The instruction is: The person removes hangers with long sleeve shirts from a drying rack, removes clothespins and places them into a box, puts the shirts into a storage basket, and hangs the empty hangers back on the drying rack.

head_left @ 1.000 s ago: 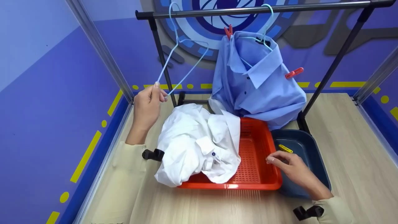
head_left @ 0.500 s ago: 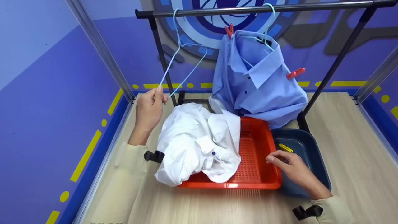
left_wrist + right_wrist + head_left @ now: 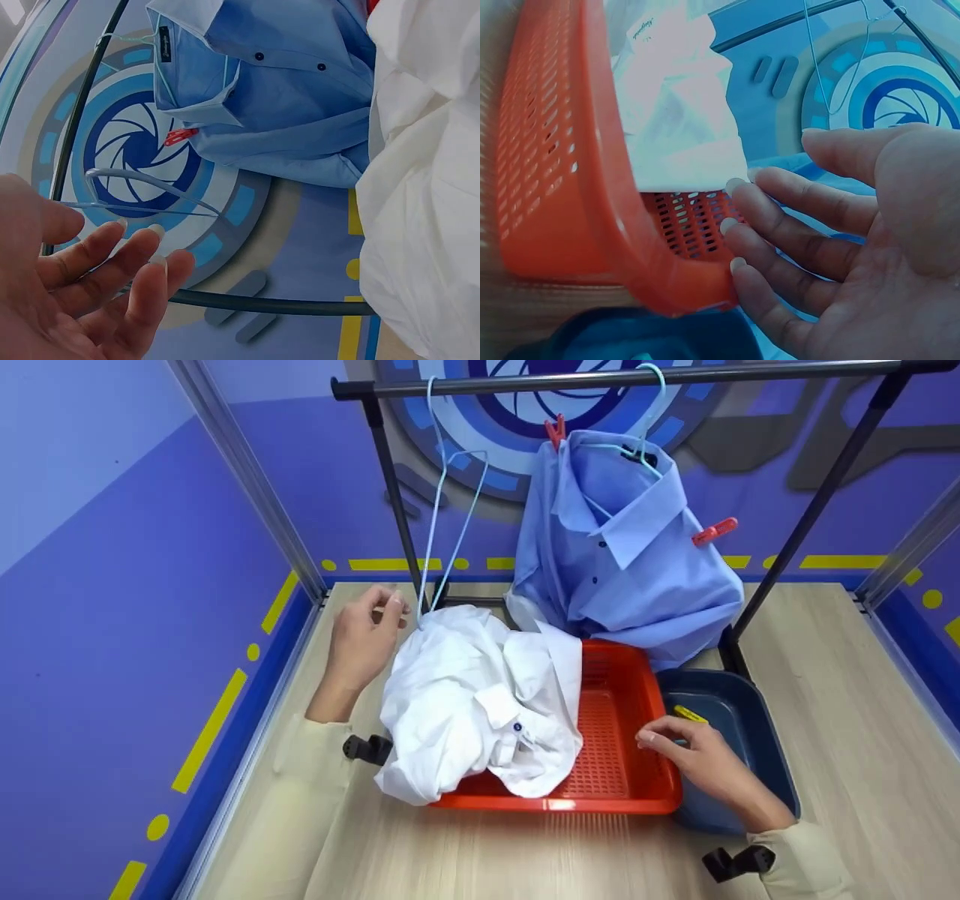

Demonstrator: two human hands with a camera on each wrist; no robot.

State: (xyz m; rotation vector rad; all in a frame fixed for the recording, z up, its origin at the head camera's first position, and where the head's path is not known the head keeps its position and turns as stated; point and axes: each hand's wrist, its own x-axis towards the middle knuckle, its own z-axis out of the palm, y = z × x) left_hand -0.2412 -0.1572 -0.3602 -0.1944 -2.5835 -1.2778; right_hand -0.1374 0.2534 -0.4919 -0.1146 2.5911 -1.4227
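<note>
My left hand is raised just left of a light-blue wire hanger, its fingers loosely bent around nothing. The hanger dangles by its hook from the black rail, seen nearly edge-on. A crumpled white shirt fills the left side of the red basket. My right hand hovers at the basket's right rim, fingers relaxed and holding nothing; the right wrist view shows its fingertips apart from the thumb.
A blue shirt hangs on another hanger from the rail, with red clothespins at both shoulders. Right of the basket stands a dark blue tray holding a yellow clothespin. A purple wall panel borders the left side.
My left hand has let go of the hanger and drawn slightly down. The hanger has swung to hang steeper from the rail. The right hand has hardly moved.
</note>
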